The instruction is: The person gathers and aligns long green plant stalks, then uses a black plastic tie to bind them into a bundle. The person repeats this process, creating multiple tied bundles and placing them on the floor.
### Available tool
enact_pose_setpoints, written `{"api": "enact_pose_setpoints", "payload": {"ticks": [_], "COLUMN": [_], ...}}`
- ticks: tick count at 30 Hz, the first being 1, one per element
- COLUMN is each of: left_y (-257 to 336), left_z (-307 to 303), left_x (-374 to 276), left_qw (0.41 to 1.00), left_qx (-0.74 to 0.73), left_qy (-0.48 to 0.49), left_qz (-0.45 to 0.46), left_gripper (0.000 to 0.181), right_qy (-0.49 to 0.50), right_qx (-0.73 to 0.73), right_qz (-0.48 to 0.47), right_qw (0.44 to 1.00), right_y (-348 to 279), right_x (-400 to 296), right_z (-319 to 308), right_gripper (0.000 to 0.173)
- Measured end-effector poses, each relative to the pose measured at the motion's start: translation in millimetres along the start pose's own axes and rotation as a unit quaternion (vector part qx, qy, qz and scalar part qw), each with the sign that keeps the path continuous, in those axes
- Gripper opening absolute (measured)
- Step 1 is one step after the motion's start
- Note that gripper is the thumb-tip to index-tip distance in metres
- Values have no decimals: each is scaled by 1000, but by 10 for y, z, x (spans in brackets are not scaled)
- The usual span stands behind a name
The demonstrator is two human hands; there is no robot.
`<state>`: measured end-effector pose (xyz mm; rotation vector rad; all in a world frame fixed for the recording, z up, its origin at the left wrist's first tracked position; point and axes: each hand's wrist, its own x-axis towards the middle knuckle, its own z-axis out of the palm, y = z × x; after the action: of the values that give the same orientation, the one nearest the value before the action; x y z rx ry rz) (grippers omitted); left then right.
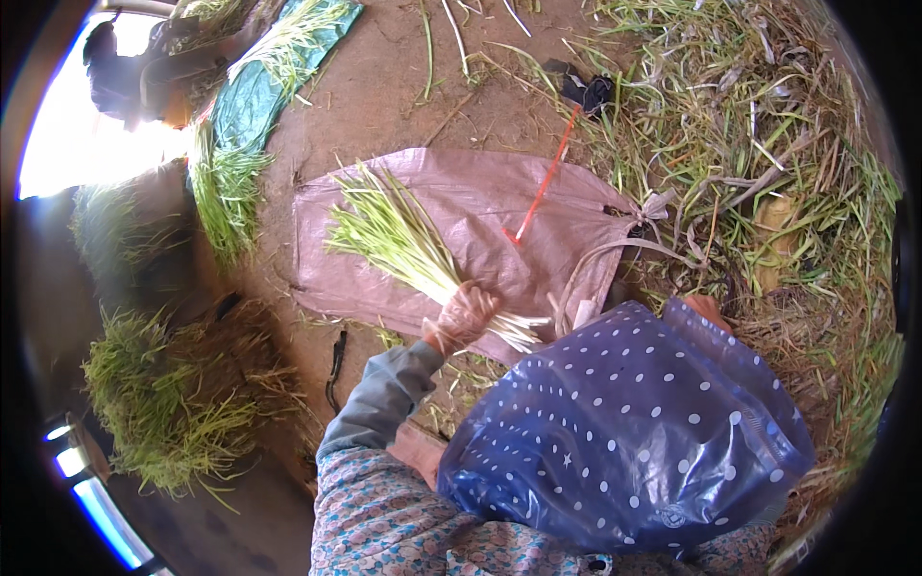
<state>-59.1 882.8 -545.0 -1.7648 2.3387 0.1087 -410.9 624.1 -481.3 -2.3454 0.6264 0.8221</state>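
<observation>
My left hand (464, 313), in a thin clear plastic glove, is closed around a bunch of long green leafy stalks (400, 241), possibly garlic chives. Their pale cut ends stick out past the little-finger side, and the leaves fan out to the upper left. Under the bunch lies a pinkish woven plastic sack (461, 180), flat on the ground. What looks like my right hand (709, 309) shows only in a small part beyond the blue dotted plastic apron (627, 425). The apron hides the rest of it, so its grip cannot be made out. A red-orange strip (547, 176) rests across the sack.
Loose leaf waste (720, 144) is heaped along the right, beside a dark cloth-like item (583, 86). A teal sheet (252, 101) bearing stalks lies at upper left. More greens (158, 396) are piled at left. Another person (137, 72) is near the bright opening.
</observation>
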Motion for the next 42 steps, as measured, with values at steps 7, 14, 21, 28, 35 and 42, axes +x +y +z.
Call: {"api": "enact_pose_setpoints", "payload": {"ticks": [7,14,21,28,35,42], "left_y": [-398,-579,-533,-358,-518,-489], "left_z": [-551,-833,-617,-268,-527,-434], "left_x": [27,264,311,413,371,428], "left_qw": [966,966,984,990,957,971], "left_qx": [-171,-146,-35,-40,-151,-117], "left_qy": [122,156,82,60,167,102], "left_qz": [-153,-147,-153,-123,-185,-181], "left_gripper": [51,27,22,11,51,20], "right_qy": [53,223,213,133,318,208], "right_qx": [425,167,213,201,241,275], "right_qz": [21,-142,-185,-112,-138,-242], "right_qw": [904,950,936,964,907,907], "right_y": [-370,-1323,-1258,-1393,-1334,-1394], "right_x": [407,1909,1850,1575,1872,1849], "right_z": [-882,-431,360,461,120,558], "right_gripper": [34,38,25,30,23,20]}}
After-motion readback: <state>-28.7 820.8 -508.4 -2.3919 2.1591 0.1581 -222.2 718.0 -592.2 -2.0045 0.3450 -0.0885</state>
